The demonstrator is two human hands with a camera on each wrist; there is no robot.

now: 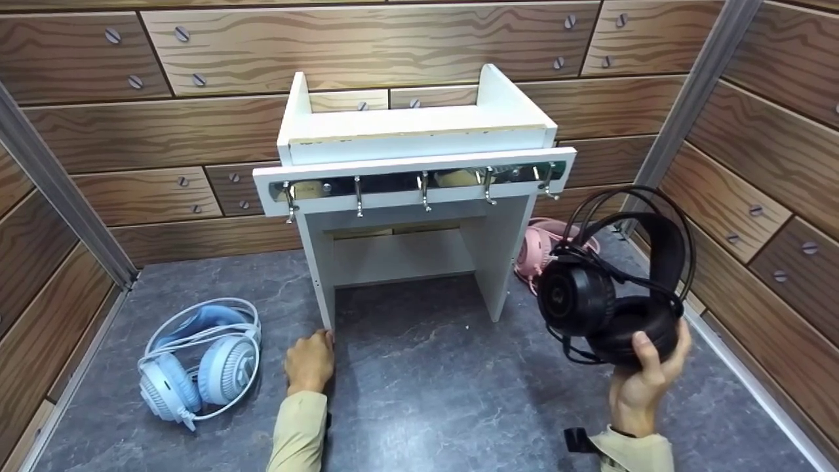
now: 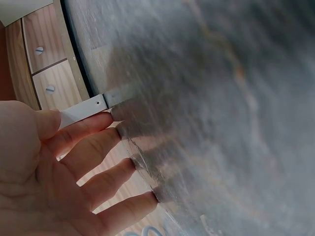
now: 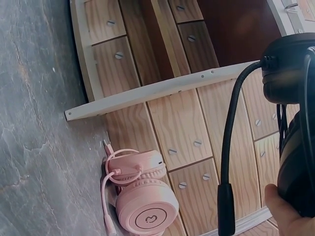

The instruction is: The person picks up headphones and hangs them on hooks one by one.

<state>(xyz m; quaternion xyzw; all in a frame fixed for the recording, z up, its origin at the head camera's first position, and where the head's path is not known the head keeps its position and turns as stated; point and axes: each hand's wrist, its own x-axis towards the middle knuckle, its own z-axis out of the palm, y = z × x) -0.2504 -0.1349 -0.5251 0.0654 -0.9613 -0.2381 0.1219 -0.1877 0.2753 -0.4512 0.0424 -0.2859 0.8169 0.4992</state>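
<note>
My right hand [image 1: 645,380] grips black headphones [image 1: 577,295] by an ear cup, thumb in front, holding them up at the right. Their microphone boom [image 3: 229,147] hangs down in the right wrist view. Low at the front left leg of a white rack [image 1: 419,121], my left hand [image 1: 310,360] pinches the white panel edge [image 2: 83,110] between thumb and forefinger; its other fingertips touch the grey surface. Across the rack's front runs a strip of metal hooks [image 1: 425,190] with nothing hanging on them.
Light blue headphones [image 1: 200,360] lie left of my left hand. Pink headphones [image 1: 541,246] sit behind the black pair, beside the rack's right side panel. Wood-patterned walls [image 1: 367,46] with metal corner posts [image 1: 685,98] enclose the grey surface [image 1: 419,393].
</note>
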